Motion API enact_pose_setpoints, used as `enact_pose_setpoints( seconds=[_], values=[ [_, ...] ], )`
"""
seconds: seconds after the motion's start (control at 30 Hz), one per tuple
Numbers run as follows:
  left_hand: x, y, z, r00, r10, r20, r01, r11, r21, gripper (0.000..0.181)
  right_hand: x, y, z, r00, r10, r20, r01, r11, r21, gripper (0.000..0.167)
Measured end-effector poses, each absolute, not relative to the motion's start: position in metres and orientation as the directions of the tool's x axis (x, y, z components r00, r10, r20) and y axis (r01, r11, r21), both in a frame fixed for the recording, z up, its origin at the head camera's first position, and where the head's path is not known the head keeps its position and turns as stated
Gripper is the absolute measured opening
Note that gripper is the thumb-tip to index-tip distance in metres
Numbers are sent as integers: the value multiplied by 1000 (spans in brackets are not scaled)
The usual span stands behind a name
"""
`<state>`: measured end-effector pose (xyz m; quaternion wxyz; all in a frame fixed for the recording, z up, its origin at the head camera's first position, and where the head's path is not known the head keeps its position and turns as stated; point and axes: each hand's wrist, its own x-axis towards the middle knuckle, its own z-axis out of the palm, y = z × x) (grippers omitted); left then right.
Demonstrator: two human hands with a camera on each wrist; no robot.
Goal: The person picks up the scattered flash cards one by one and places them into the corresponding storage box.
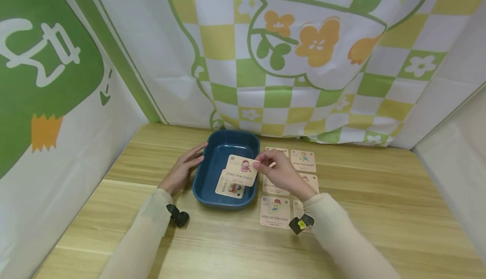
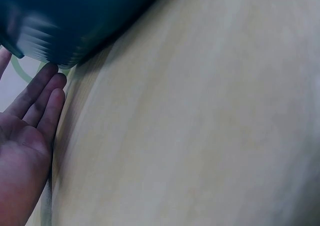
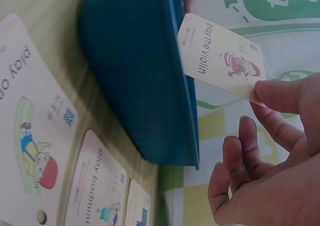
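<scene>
A square card reading "play the violin" (image 1: 240, 173) is pinched at its right corner by my right hand (image 1: 280, 170), above a dark blue plastic tray (image 1: 208, 182). In the right wrist view, thumb and index finger grip the card (image 3: 220, 55) and the other fingers are off it. Beneath it, partly covered, a second card (image 1: 226, 189) showing "break" lies turned sideways in the tray. At the tray's left side, my left hand (image 1: 181, 171) touches the rim with extended fingers. The left wrist view has that hand (image 2: 30, 131) flat-fingered against the tray's outer wall (image 2: 75, 25).
Right of the tray, several cards lie in rows on the wooden table (image 1: 379, 211), among them "play on the slide" (image 1: 275, 213) and "play football" (image 1: 303, 161). My right forearm covers some of them. A printed curtain (image 1: 281, 97) hangs behind the table.
</scene>
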<state>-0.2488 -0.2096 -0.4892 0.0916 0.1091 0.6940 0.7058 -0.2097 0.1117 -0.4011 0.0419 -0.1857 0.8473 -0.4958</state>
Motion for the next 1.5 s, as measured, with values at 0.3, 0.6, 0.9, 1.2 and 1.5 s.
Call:
enact_pose_setpoints(
  seconds=[0.3,0.6,0.9,1.2,1.5],
  values=[
    [-248,-209,-489,-960,280,29,25,-18,1000,53,-208,110,-412,-927,-368,75,-260,483,-836,7],
    [-248,-209,-490,-959,283,34,30,-18,999,53,-207,108,-418,-909,-414,48,-282,526,-803,8],
    [-248,-209,-492,-959,281,30,27,-15,1000,53,-207,108,-422,-891,-450,51,-324,554,-767,5],
    [-248,-210,-491,-961,277,29,26,-12,1000,53,-208,110,-423,-892,-449,56,-334,570,-751,3],
    [-248,-209,-489,-961,274,27,22,-19,1000,53,-207,110,-417,-897,-439,52,-323,570,-756,4]
  ],
)
